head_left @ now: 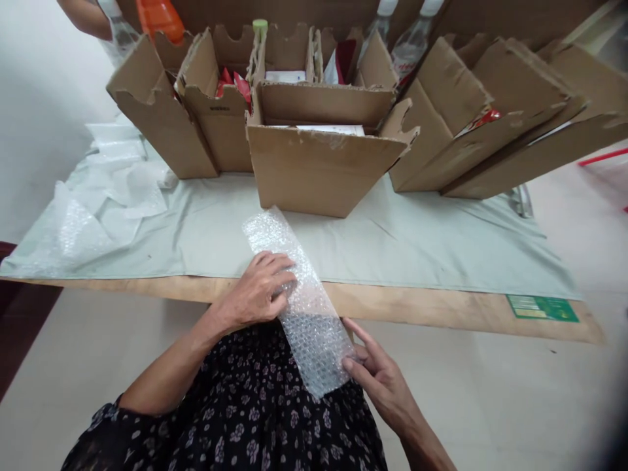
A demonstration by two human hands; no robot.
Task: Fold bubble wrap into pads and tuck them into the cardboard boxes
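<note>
A long strip of clear bubble wrap (307, 294) lies slantwise over the table's front edge, its lower end hanging over my lap. My left hand (262, 288) rests on the strip's left side with its fingers curled and closed on that edge. Near the lower right end, my right hand (375, 366) pinches the strip, thumb on top and the other fingers partly behind it. Just beyond the strip's far end stands a wide cardboard box (318, 170) with something white inside.
Crumpled bubble wrap pieces (98, 209) lie at the left on the green cloth (206, 229). More cardboard boxes (157, 124) stand behind, with bottles (412, 46) beyond. A green label (542, 308) is on the wooden edge. Another person's arm (88, 16) shows top left.
</note>
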